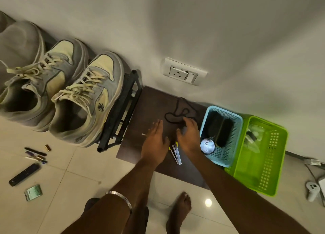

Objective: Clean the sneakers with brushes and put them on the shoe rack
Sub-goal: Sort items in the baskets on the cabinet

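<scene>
Grey-and-cream suede lace-up sneakers (70,93), one pair, side by side on the black metal shoe rack (121,109), long axes parallel, toes toward the wall. Two dark brushes (219,128) lie in the blue mesh basket (235,146). Left hand (155,142) flat, fingers extended, on the brown board (149,102); right hand (189,137) loosely curled, grasp indeterminate.

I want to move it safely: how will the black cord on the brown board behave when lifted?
The black cord lies in loose loops, so it is probably floppy and light. It may trail or snag; the right hand is near one end.

Blue basket (228,156) and stapler (176,154) hemming board (140,110).
</scene>
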